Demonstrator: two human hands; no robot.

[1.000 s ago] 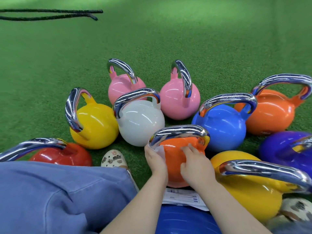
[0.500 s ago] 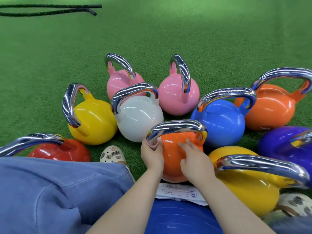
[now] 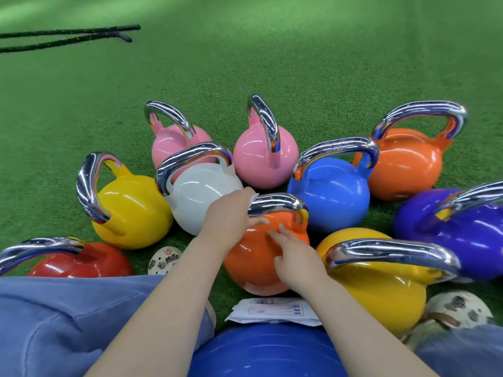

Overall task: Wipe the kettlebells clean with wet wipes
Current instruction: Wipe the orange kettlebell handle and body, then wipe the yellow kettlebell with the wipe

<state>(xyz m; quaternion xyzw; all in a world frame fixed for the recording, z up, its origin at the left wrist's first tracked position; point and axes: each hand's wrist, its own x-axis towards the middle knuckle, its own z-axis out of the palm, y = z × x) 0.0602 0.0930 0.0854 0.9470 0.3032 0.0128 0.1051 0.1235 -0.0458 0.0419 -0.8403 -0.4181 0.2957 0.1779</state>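
Note:
An orange kettlebell (image 3: 253, 257) with a chrome handle (image 3: 277, 204) stands right in front of me. My left hand (image 3: 228, 216) grips the left end of that handle with a white wet wipe (image 3: 253, 198) wrapped under the fingers; only an edge of the wipe shows. On the ball's upper right side lies my right hand (image 3: 296, 261), fingers spread and touching the orange surface. A white wet wipe pack (image 3: 275, 308) lies flat just below the kettlebell.
Several other kettlebells ring it: white (image 3: 201, 197), yellow (image 3: 130, 210), red (image 3: 79, 261), two pink (image 3: 264, 156), blue (image 3: 332, 191), orange (image 3: 405, 161), purple (image 3: 457, 229), yellow (image 3: 378, 284). A blue ball (image 3: 269, 352) sits nearest me. Black ropes (image 3: 68, 36) lie far left on green turf.
My left hand slid up from the handle's left base onto its left top end with the wipe. My right hand dropped slightly lower on the ball. The view tilted down.

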